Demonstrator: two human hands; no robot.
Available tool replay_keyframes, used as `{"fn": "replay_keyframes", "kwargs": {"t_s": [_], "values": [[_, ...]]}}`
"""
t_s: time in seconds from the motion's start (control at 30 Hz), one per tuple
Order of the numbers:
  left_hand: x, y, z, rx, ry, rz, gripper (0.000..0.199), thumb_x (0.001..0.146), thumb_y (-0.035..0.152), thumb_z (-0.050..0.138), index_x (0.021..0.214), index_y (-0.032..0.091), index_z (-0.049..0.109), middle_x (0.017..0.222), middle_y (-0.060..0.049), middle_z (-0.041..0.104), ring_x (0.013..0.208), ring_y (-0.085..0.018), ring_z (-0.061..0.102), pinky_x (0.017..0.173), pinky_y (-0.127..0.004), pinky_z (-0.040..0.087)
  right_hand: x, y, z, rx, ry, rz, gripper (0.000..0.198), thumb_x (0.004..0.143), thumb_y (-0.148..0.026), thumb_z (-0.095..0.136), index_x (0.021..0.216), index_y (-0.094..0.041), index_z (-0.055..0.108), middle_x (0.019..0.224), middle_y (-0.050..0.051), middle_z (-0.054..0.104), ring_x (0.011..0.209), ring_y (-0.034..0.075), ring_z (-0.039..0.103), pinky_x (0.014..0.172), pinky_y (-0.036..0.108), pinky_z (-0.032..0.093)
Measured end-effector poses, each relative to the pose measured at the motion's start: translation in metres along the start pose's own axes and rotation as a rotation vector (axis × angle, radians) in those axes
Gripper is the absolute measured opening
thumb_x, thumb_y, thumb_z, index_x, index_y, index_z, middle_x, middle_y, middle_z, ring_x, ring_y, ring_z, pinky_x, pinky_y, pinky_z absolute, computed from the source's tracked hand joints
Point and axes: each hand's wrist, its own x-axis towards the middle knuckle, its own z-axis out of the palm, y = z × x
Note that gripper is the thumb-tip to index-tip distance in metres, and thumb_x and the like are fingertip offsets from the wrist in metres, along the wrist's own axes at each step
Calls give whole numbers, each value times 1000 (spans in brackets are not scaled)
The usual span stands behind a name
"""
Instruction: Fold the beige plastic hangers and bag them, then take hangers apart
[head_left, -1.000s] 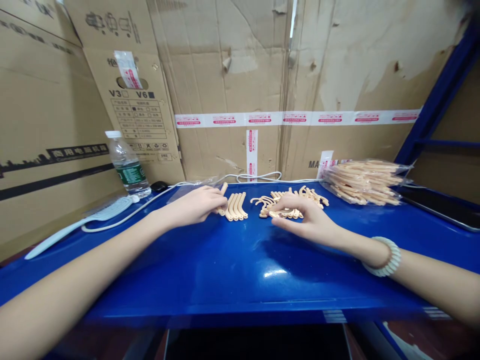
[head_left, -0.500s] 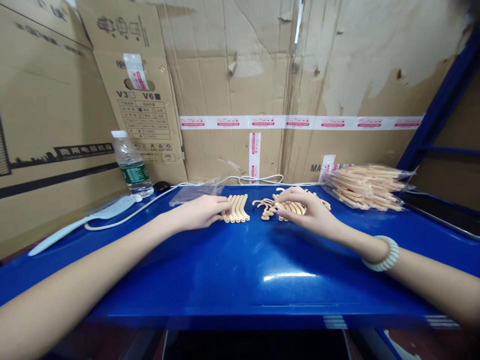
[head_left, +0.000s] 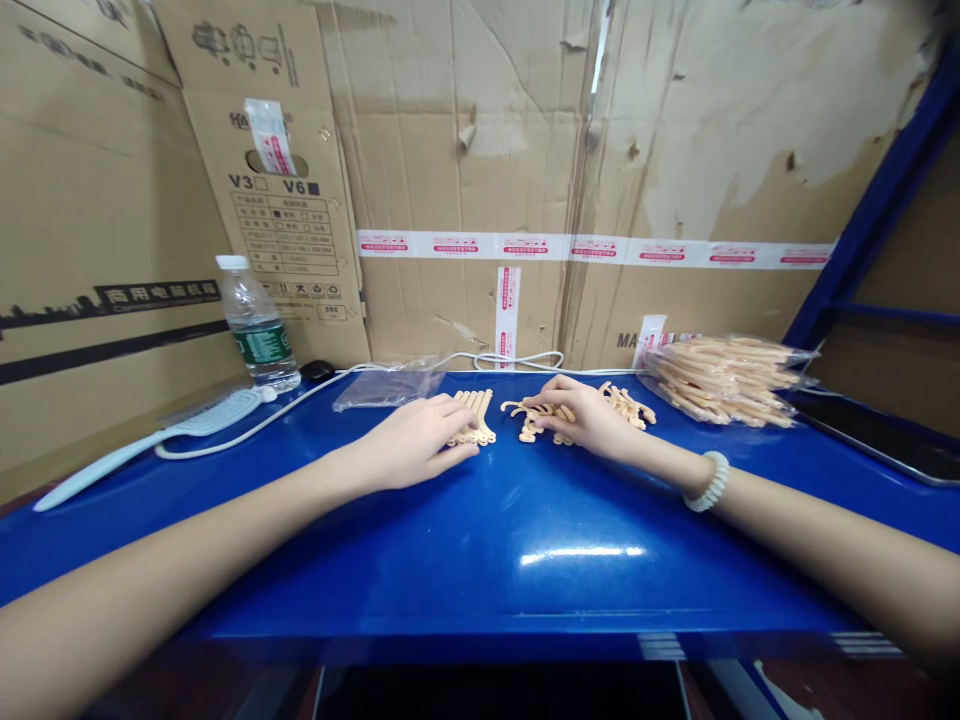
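Several peach-coloured curved pieces (head_left: pixel 478 406) with rounded, looped ends lie side by side in a row on the blue tabletop. My left hand (head_left: pixel 412 440) rests over the left side of this row, its fingers stretched forward and the thumb apart. To the right is a looser pile of the same curved pieces (head_left: pixel 628 405), some at odd angles. Over the near part of that pile reaches my right hand (head_left: pixel 589 415), fingers extended and thumb lower, with pieces showing beneath them. A pale beaded bracelet (head_left: pixel 709 482) circles my right wrist. The fingertips partly hide the pieces they touch.
A clear bag of similar pieces (head_left: pixel 727 380) sits at the back right, beside a dark flat device (head_left: pixel 885 435). At left are a water bottle (head_left: pixel 259 335), a pale blue hairbrush (head_left: pixel 202 415), a white cable (head_left: pixel 300 412) and a flat plastic bag (head_left: pixel 386 385). Cardboard (head_left: pixel 465 180) walls the back.
My left hand has spread over the row, its thumb now lower and farther out. My right hand has shifted left and flattened over the pile, uncovering pieces on its right.
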Motion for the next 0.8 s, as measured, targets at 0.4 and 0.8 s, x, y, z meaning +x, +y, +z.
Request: {"fn": "replay_keyframes", "kwargs": {"t_s": [0.4, 0.8], "values": [[-6, 33, 14, -255, -251, -217, 84, 88, 74, 24, 152, 20, 21, 159, -9, 15, 147, -30, 8, 119, -53, 9, 1, -5, 5, -115, -53, -121, 29, 94, -19, 48, 116, -18, 66, 108, 11, 65, 94, 22, 65, 84, 36, 53], [-5, 34, 15, -264, -270, -234, 85, 88, 75, 22, 153, 21, 17, 160, -6, 10, 148, -30, 3, 119, -52, 5, 4, 0, -18, -122, 11, -144, 32, 96, -21, 41, 119, -14, 63, 114, 15, 65, 108, 26, 60, 93, 43, 50]]}}
